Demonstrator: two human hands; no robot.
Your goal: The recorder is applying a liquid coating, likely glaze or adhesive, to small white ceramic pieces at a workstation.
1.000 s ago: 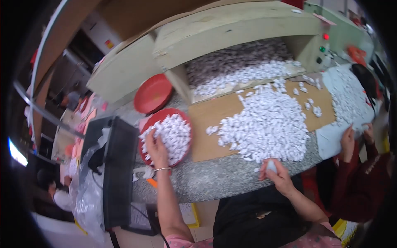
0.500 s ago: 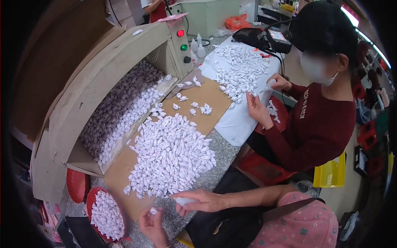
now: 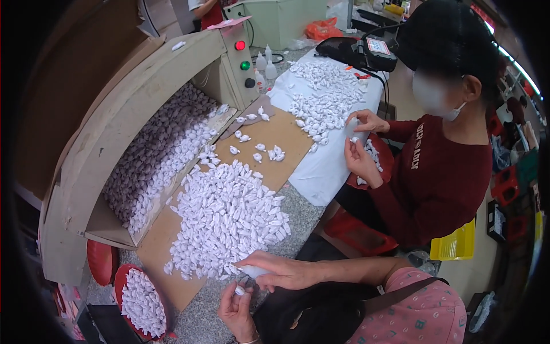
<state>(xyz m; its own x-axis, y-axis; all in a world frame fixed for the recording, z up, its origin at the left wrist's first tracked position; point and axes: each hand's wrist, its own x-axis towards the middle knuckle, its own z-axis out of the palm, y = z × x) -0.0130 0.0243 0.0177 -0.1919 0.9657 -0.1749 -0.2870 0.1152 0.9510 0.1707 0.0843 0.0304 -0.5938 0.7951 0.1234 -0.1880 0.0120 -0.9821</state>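
Observation:
My left hand is closed in a pinch on a small white molded piece. Just above it, my right hand grips a translucent white squeeze bottle, its tip pointing left over the edge of the heap. That heap of small white molded pieces spreads over a brown board on the speckled grey table. The bottle lies close to the piece; whether its tip touches anything I cannot tell.
At left stands a beige arched machine full of pieces. A red bowl of pieces sits lower left. Across the right side, a masked co-worker holds a bottle and a piece over a white sheet. Small bottles stand behind.
My left hand has moved right with its piece, closer to my right hand and the bottle. The co-worker's two hands have come together. The whole view has shifted slightly.

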